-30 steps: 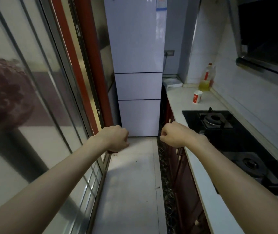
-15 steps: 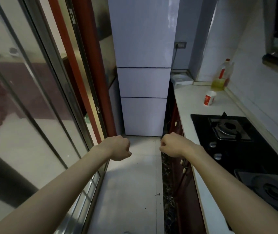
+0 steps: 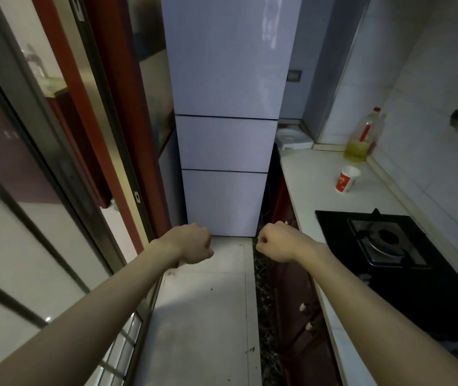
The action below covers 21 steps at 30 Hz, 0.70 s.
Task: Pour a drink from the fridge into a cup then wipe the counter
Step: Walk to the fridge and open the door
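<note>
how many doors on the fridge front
3, stacked: tall top door, shorter middle door, bottom door by the floor. The fridge's top is out of frame, so another may be hidden.

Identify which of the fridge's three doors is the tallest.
The top door. It runs out of the top of the view and is clearly taller than the middle door and the bottom door, which are shorter panels stacked below it.
</note>
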Each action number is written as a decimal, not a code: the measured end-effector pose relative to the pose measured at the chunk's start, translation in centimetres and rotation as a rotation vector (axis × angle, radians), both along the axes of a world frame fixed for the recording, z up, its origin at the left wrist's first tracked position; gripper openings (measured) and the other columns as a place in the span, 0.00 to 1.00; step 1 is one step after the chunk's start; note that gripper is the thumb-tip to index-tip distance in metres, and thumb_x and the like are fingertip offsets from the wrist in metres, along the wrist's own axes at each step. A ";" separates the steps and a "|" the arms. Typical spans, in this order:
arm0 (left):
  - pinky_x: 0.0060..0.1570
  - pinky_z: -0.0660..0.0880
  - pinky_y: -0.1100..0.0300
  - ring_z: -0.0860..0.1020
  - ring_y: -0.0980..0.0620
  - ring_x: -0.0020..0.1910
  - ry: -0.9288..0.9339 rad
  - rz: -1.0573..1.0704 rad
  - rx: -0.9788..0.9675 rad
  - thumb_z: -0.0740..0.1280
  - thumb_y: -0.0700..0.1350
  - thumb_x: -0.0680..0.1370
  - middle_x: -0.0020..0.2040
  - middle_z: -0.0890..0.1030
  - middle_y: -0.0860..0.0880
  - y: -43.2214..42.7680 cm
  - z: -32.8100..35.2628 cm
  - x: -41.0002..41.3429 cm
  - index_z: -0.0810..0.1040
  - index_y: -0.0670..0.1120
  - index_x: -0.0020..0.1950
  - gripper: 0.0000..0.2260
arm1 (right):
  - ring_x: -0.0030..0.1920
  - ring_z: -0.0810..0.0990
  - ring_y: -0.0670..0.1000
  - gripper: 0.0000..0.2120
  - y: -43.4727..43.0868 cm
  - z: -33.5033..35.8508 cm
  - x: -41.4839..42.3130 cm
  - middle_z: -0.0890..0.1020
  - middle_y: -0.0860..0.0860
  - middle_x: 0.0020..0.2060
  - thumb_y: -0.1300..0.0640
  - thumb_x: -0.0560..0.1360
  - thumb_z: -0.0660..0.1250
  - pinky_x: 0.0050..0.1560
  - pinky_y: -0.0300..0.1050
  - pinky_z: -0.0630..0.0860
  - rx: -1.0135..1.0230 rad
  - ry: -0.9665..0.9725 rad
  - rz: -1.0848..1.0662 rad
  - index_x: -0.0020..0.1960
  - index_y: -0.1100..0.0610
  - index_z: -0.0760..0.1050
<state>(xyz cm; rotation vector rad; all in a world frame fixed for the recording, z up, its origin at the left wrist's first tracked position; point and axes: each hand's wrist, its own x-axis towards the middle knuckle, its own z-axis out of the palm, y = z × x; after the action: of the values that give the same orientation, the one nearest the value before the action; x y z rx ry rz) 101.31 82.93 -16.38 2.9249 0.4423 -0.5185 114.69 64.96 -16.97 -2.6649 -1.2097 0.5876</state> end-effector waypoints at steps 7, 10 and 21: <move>0.48 0.76 0.53 0.81 0.43 0.49 0.050 -0.007 -0.041 0.62 0.51 0.80 0.51 0.83 0.42 4.4 -1.0 5.6 0.79 0.41 0.53 0.14 | 0.32 0.73 0.52 0.14 4.4 -1.1 5.6 0.82 0.60 0.37 0.56 0.75 0.61 0.33 0.47 0.69 -0.014 0.023 -0.029 0.46 0.66 0.79; 0.46 0.74 0.54 0.79 0.44 0.48 0.046 -0.012 -0.026 0.61 0.51 0.81 0.53 0.81 0.44 6.4 -0.8 8.1 0.78 0.42 0.57 0.14 | 0.33 0.76 0.56 0.13 6.4 -0.8 8.6 0.80 0.57 0.36 0.57 0.75 0.61 0.33 0.52 0.72 -0.026 0.009 0.002 0.41 0.67 0.76; 0.47 0.79 0.51 0.82 0.44 0.46 0.047 0.069 0.000 0.61 0.50 0.81 0.49 0.83 0.43 12.9 -0.2 20.7 0.80 0.40 0.54 0.15 | 0.38 0.79 0.55 0.13 14.7 0.2 22.5 0.83 0.59 0.43 0.57 0.76 0.60 0.36 0.44 0.72 -0.006 -0.004 0.111 0.46 0.65 0.79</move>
<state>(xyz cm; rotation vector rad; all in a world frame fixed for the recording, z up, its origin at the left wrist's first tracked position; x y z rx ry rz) 122.03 95.83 -16.62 2.8903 0.5472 -0.5784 137.24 79.68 -16.82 -2.6185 -1.3657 0.6037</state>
